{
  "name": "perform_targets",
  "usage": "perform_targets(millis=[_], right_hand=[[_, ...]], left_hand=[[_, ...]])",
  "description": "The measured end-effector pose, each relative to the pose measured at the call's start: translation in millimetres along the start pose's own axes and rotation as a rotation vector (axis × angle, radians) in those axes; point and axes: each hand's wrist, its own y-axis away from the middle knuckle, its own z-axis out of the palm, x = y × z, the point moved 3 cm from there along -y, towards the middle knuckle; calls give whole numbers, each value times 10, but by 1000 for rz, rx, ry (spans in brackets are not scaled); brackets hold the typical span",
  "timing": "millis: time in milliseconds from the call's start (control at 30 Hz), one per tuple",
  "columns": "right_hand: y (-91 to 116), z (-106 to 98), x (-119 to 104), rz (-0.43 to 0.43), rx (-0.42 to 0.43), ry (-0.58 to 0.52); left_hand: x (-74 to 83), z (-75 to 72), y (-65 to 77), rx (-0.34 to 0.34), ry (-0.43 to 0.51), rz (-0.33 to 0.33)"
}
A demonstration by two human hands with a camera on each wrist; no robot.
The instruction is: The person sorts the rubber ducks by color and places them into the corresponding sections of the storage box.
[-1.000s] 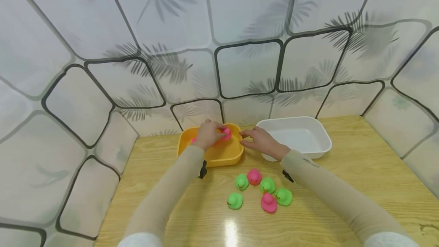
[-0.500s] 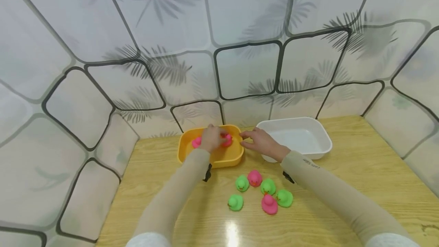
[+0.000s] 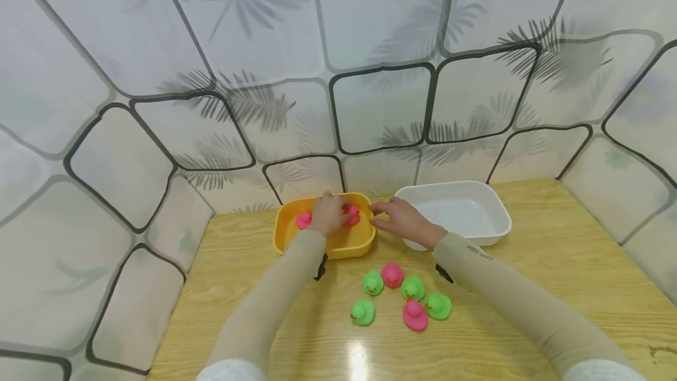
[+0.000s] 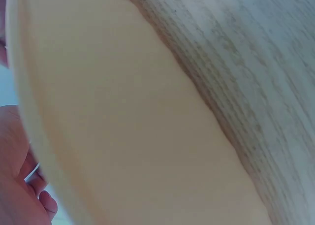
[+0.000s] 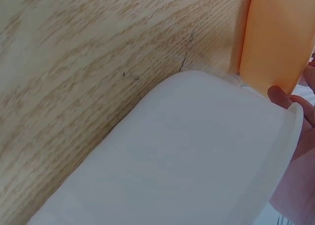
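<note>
Left hand [image 3: 330,214], left of centre in the head view: thumb and fingers curled about a pink duck [image 3: 352,215], which lies at their tips, on their right side. Right hand [image 3: 406,220], just right of centre: thumb and forefinger apart, holding nothing, the tips close to the right end of the yellow tray [image 3: 346,250]; contact with it cannot be told. Both forearms wear beige sleeves; the right sleeve [image 3: 478,260] bears small dark lettering near the cuff, too small to read with certainty. The left hand and its duck are within the yellow tray, where a second pink duck [image 3: 304,220] lies left of the hand. The white tray [image 3: 494,233] stands behind and right of the right hand; the right wrist view shows its outer wall, with the yellow tray at upper right. Below the trays, at lower centre of the frame, six loose ducks lie near one another: four green ducks [image 3: 413,288] and two pink ones [image 3: 415,315]. The surface [image 3: 582,240] is yellowish wood grain, with a bright reflection at the bottom centre. Pale walls [image 3: 382,107] with dark, rounded outlines and grey fronds enclose it.
</note>
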Motion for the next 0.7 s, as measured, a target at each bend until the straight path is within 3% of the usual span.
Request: perform_targets(millis=[367, 700], right_hand=[[-7, -2, -1, -2, 6, 8], [-12, -11, -17, -20, 8, 21]], left_hand=[[-61, -234, 89, 71, 197, 10], [-37, -340, 383, 113, 357, 104]])
